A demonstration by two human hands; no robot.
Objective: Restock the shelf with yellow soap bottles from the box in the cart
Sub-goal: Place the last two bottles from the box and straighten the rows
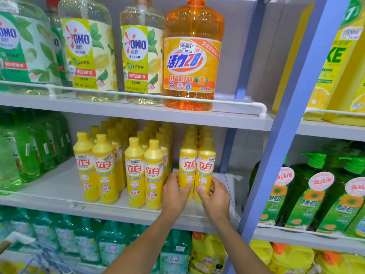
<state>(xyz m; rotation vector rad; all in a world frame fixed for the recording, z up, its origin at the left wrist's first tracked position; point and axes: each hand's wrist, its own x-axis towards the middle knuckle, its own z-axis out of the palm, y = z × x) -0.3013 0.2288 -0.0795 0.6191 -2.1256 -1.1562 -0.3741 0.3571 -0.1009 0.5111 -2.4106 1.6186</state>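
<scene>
A shop shelf [59, 186] carries rows of yellow soap bottles [136, 175] labelled 立白, under OMO bottles [142, 50] and an orange 活力28 bottle [192, 56] tagged 10.00. Near the shelf's right end, by its front edge, the left grip [174, 191] clasps one upright soap bottle [186, 169] and the right grip [216, 196] clasps its touching neighbour [206, 169].

The yellow soap bottles [187, 171] on the white shelf [59, 186] have yellow caps and red characters on a white band. Toward the shelf's left edge stand green jugs [25, 155]. On the shelf above, an orange bottle [193, 62] bears blue lettering on yellow; the clear bottles [88, 56] beside it carry lemon-and-leaf labels. The upright [282, 135] is blue.
</scene>
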